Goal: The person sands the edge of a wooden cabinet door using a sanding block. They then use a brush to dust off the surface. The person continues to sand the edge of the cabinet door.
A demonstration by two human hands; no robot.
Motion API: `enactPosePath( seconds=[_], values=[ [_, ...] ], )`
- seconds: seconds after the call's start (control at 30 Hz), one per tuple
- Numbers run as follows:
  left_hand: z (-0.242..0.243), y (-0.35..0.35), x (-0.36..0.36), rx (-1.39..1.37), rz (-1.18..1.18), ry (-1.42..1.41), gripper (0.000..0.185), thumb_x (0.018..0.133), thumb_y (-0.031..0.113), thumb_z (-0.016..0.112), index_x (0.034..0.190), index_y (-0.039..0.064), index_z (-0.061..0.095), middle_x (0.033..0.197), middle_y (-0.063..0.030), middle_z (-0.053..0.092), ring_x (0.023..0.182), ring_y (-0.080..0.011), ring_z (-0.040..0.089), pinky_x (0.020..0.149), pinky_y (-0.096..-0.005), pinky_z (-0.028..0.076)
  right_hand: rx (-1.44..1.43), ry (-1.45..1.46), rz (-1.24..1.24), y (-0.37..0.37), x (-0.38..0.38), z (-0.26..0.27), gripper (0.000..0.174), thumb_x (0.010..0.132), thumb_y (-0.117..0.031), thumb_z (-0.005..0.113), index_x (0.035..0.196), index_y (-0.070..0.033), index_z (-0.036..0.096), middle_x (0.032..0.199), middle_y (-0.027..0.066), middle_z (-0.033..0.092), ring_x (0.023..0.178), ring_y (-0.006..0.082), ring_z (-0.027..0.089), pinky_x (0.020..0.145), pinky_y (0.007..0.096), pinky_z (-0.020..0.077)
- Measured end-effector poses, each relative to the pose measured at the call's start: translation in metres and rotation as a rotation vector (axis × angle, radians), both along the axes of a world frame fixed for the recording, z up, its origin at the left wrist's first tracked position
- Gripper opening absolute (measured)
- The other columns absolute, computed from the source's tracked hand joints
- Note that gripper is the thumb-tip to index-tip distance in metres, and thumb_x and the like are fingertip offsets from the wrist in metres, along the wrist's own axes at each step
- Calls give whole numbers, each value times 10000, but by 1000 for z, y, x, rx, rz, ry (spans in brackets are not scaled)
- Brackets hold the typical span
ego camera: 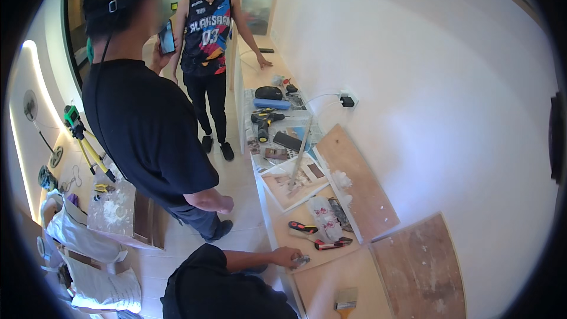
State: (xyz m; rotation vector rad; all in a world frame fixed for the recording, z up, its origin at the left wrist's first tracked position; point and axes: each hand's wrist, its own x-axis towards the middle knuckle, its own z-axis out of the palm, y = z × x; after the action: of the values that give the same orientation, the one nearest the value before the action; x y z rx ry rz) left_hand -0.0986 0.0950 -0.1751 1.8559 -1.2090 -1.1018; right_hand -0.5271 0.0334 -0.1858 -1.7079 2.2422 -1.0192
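Bent across from the lower left, my left arm ends at my left hand (283, 257), low over the edge of the wooden counter (323, 283). Its fingers are closed on a small crumpled grey item (302, 260), too small to identify. My right hand is out of view. Just beyond my left hand lie a red-and-black utility knife (334, 243) and a tool with an orange-and-black handle (303, 227). Beside them is a white plastic bag (325, 219) with pink print. Nearer the bottom, a flat paintbrush (345, 303) rests on the counter.
Two plywood panels (363, 186) sit along the wall. Farther back are a cordless drill (265, 124), a dark phone (288, 141) and a blue case (271, 104). A person in black (141, 133) raises a phone; another (208, 40) touches the counter. A tripod-mounted level (73, 117) stands left.
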Motion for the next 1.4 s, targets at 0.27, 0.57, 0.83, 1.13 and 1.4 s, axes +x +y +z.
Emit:
enactPosePath(
  seconds=[0.27, 0.57, 0.83, 1.13, 1.4],
  values=[
    [0, 1, 0, -34, -1, -2, 618, 804, 474, 805, 1285, 123, 639, 916, -83, 730, 874, -261, 718, 767, -396, 539, -15, 11, 41, 0, -6, 8, 368, 871, -332, 730, 1110, -53, 747, 1039, 184, 688, 924, 331, 651, 800, 471, 545],
    [10, 2, 2, -18, -43, -32, 513, 886, 390, 731, 1312, 130, 614, 918, -98, 718, 883, -289, 709, 764, -433, 537, -29, 18, 48, 9, -14, 14, 381, 876, -345, 733, 1138, -69, 743, 1095, 202, 681, 983, 352, 648, 850, 485, 545],
    [26, -10, -3, -265, -114, -297, 428, 904, 256, 663, 1309, 138, 591, 933, -152, 659, 946, -346, 636, 833, -489, 492, -61, 9, 52, 23, -29, 16, 393, 880, -356, 735, 1164, -84, 739, 1145, 218, 675, 1035, 372, 645, 894, 498, 546],
    [10, -27, 1, -518, -220, -443, 453, 867, 207, 650, 1296, 75, 590, 1001, -131, 661, 977, -329, 622, 863, -471, 496, -110, 18, 176, 33, -47, 29, 450, 890, -303, 728, 1261, -53, 676, 1305, 245, 601, 1146, 410, 615, 971, 520, 523],
    [6, -28, -4, -543, -151, -454, 441, 838, 201, 646, 1248, 50, 591, 934, -129, 630, 971, -304, 625, 844, -453, 501, 227, 146, 350, -8, -13, 57, 254, 842, -121, 645, 992, 68, 723, 1012, 260, 713, 944, 389, 679, 923, 473, 536]
  ],
)
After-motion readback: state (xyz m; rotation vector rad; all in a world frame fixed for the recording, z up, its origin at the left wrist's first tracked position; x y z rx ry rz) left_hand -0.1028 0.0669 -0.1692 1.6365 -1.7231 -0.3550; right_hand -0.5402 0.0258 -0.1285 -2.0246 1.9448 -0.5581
